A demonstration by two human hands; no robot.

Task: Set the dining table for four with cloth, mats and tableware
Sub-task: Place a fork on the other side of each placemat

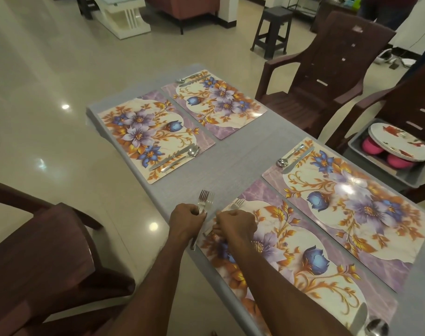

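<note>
Both forearms reach in from the bottom of the frame. The left hand [186,218] has its fingers curled round a bunch of forks [205,199], tines pointing away, over the grey cloth [243,151] just off the near mat [291,251]. The right hand [235,223], fingers curled downward, is pinching one fork [236,204] at the mat's left edge; exactly where the fingertips close on its handle is hidden.

To do this well, I'd say the fork should go down flat, parallel to the mat's short edge and fully on the mat, tines pointing away, opposite the knife and spoon already at the mat's other end, lower right of frame. The bunch should stay gripped firmly so nothing slides out.

Counting: four floral mats on the tabletop, each with a knife and spoon pair, though the far pair is small and hard to separate. The bunch looks like three forks, but overlap makes that uncertain. At the right edge a grey tub [356,146] on a chair holds a stack of plates [400,144] and two pink items [373,145]; the plate count is unclear.
</note>
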